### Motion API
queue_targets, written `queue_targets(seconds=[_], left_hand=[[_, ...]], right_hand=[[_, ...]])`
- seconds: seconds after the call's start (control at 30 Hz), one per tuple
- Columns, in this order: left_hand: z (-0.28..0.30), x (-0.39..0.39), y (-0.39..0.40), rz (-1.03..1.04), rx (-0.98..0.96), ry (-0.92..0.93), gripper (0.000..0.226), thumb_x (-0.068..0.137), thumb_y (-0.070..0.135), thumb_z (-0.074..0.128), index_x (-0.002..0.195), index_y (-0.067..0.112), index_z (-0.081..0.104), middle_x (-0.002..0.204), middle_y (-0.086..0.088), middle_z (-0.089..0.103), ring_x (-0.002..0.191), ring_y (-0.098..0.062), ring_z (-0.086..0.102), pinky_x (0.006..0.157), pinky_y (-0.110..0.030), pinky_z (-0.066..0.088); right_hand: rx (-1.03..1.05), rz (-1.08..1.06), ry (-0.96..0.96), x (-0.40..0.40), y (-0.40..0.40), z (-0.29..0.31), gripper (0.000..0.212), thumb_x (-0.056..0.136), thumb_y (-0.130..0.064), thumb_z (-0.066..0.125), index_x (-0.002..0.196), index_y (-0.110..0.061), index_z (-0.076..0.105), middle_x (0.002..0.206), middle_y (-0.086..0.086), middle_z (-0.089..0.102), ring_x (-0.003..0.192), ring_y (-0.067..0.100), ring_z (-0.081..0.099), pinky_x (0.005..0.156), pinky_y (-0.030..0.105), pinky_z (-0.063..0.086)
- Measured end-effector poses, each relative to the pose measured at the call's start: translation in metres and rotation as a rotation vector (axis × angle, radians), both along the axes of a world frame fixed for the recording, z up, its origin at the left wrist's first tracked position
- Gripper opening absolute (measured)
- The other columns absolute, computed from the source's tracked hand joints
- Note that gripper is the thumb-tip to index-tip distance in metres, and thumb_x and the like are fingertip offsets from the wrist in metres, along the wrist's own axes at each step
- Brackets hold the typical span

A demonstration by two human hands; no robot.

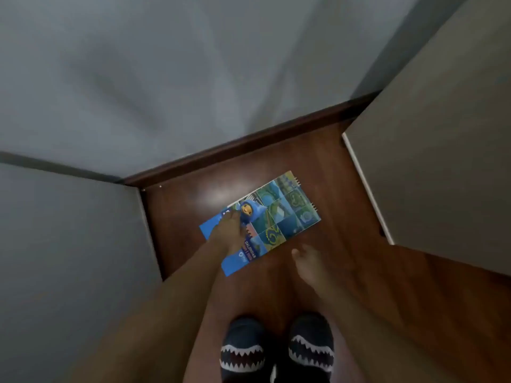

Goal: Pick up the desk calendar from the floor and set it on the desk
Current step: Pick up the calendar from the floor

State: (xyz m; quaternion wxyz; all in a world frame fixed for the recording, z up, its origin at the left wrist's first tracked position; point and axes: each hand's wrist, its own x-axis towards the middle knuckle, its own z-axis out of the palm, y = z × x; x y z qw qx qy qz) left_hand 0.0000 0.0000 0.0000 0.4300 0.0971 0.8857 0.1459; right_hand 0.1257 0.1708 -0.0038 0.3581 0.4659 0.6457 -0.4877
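Calendar: one desk calendar, a flat glossy rectangle with a blue cover and a grid of green-blue picture tiles; wire spiral binding along its far short edge.
Where: lying flat on the floor, between two pale panels.
Floor: smooth reddish-brown wood, shiny, with one dark wooden skirting strip at the wall.
Left hand: laid on the calendar's near-left part, fingers extended over the cover (grip unclear through blur).
Right hand: just beside the calendar's near edge, fingers loosely spread, holding nothing.
Slippers: two dark slippers, each with a white zigzag tooth pattern.
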Motion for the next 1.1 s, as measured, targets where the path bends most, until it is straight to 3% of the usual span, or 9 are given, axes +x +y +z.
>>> queue_targets(seconds=[0.17,0.43,0.53,0.63,0.7,0.8,0.93,1.0,1.1], left_hand=[[-0.091,-0.027,0.005,0.074,-0.064,0.053,0.061,0.096,0.017,0.045,0.149,0.001,0.021,0.159,-0.019,0.017,0.148,-0.033,0.015,0.119,-0.047,0.023],[-0.108,-0.026,0.008,0.189,-0.086,0.033,0.048,0.089,0.010,0.053,0.135,0.000,0.041,0.139,-0.025,0.037,0.124,-0.040,0.046,0.102,-0.038,0.040],[-0.083,-0.027,0.012,0.150,-0.147,-0.032,0.045,0.091,0.020,0.054,0.131,0.001,0.045,0.136,-0.026,0.043,0.124,-0.040,0.047,0.101,-0.037,0.041],[-0.041,-0.027,0.015,0.225,-0.104,-0.110,0.036,0.093,0.018,0.051,0.124,-0.002,0.049,0.128,-0.025,0.055,0.114,-0.038,0.056,0.094,-0.041,0.047],[-0.004,-0.021,0.012,0.333,-0.036,-0.167,0.034,0.094,0.015,0.053,0.122,-0.005,0.053,0.123,-0.027,0.059,0.106,-0.035,0.060,0.090,-0.042,0.049],[0.070,-0.007,0.003,0.563,0.123,-0.262,0.029,0.091,0.007,0.058,0.117,-0.007,0.059,0.115,-0.030,0.064,0.094,-0.030,0.063,0.084,-0.042,0.051],[0.183,0.005,-0.011,0.722,0.288,-0.418,0.008,0.088,0.000,0.061,0.091,0.008,0.060,0.085,-0.014,0.071,0.068,-0.022,0.067,0.068,-0.033,0.054],[0.239,0.006,-0.015,0.745,0.314,-0.457,0.009,0.088,0.002,0.061,0.084,0.009,0.059,0.075,-0.007,0.073,0.061,-0.017,0.070,0.059,-0.027,0.055],[0.326,0.002,-0.015,0.814,0.351,-0.425,0.020,0.091,0.017,0.057,0.089,0.001,0.068,0.096,-0.021,0.073,0.085,-0.033,0.071,0.083,-0.042,0.056]], right_hand=[[-0.099,-0.388,-0.079,-0.005,-0.029,-0.098,0.052,0.096,-0.032,0.047,0.140,-0.004,0.043,0.140,0.015,0.049,0.127,0.032,0.050,0.108,0.048,0.043],[-0.147,-0.700,-0.104,-0.016,-0.045,-0.124,0.033,0.089,-0.030,0.056,0.106,-0.003,0.064,0.093,0.012,0.066,0.094,0.030,0.062,0.085,0.042,0.049],[-0.133,-0.808,-0.037,-0.017,-0.040,-0.103,0.028,0.090,-0.019,0.056,0.112,-0.003,0.059,0.109,0.018,0.065,0.094,0.032,0.061,0.083,0.047,0.050],[-0.127,-0.804,0.019,-0.019,-0.030,-0.060,0.046,0.095,-0.017,0.052,0.138,-0.008,0.038,0.144,0.016,0.043,0.128,0.034,0.047,0.105,0.054,0.043],[-0.158,-0.768,0.052,-0.015,-0.025,-0.022,0.043,0.096,-0.014,0.051,0.138,-0.011,0.040,0.146,0.013,0.042,0.131,0.033,0.045,0.107,0.055,0.041],[-0.086,-0.689,0.165,-0.011,-0.017,0.055,0.016,0.094,-0.009,0.053,0.104,-0.021,0.057,0.123,0.016,0.062,0.112,0.034,0.060,0.098,0.057,0.049],[-0.014,-0.594,0.276,-0.011,-0.007,0.177,0.016,0.092,-0.006,0.054,0.106,-0.014,0.061,0.108,0.018,0.068,0.099,0.037,0.065,0.085,0.053,0.056],[-0.008,-0.568,0.333,-0.009,-0.002,0.242,0.014,0.092,-0.004,0.054,0.097,-0.016,0.061,0.101,0.016,0.069,0.084,0.028,0.068,0.064,0.043,0.060],[0.000,-0.521,0.416,0.001,0.007,0.341,0.017,0.092,-0.001,0.053,0.094,-0.017,0.059,0.100,0.016,0.068,0.073,0.019,0.066,0.047,0.024,0.052]])
